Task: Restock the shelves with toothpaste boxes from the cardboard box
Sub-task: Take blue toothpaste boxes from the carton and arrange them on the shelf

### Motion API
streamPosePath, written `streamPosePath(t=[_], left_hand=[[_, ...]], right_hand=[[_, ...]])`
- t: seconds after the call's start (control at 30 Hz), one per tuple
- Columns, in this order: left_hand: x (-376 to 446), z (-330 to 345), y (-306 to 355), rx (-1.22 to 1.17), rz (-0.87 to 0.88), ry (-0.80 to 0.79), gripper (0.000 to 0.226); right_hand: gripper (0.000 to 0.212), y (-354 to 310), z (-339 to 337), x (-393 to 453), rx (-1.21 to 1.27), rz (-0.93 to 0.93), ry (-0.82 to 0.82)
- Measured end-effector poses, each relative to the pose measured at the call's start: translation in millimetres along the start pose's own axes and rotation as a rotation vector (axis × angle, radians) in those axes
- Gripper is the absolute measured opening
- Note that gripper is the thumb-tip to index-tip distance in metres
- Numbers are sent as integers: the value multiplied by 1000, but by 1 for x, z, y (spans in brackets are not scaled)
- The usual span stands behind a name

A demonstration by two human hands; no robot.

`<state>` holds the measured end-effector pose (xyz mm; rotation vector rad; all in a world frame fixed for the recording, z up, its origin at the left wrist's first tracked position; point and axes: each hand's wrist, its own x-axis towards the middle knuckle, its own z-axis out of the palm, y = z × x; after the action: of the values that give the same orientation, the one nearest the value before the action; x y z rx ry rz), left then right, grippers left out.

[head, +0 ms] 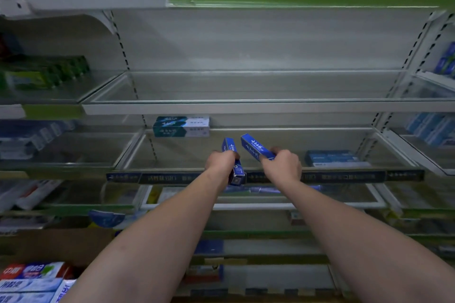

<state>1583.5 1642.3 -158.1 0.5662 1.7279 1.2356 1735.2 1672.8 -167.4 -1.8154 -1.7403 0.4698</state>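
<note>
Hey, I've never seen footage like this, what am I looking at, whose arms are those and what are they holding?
This is one picture from a camera worn on a person's head, looking forward and down, so the two bare arms are the wearer's own. There is no machine here. The left hand grips a dark blue toothpaste box held nearly upright. The right hand grips a second dark blue toothpaste box, pointing away over the glass-fronted middle shelf. On that shelf lie stacked teal and white toothpaste boxes at the back left and a flat blue carton on the right. The shelf above looks bare.
</note>
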Motion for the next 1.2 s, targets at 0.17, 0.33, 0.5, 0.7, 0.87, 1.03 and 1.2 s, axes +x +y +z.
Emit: streamPosePath(t=[0.17,0.33,0.5,0.7,0.87,1.03,1.2], left_hand=[[13,6,11,24,-12,22,25],[23,16,30,243,22,92,16],[38,28,25,280,56,103,17],[46,38,17,417,254,114,18],[53,33,9,562,388,93,41],[53,13,5,840,672,116,22],[56,7,-2,996,726,-1,50]], right_hand=[[28,-1,10,20,50,-10,-73],[27,-2,14,52,-8,-80,-113],[28,7,24,80,47,-125,-150],[30,9,37,104,47,-262,-167],[37,13,39,108,16,-304,-126],[37,22,30,101,-120,-364,-84],[34,32,29,104,-242,-487,-24]])
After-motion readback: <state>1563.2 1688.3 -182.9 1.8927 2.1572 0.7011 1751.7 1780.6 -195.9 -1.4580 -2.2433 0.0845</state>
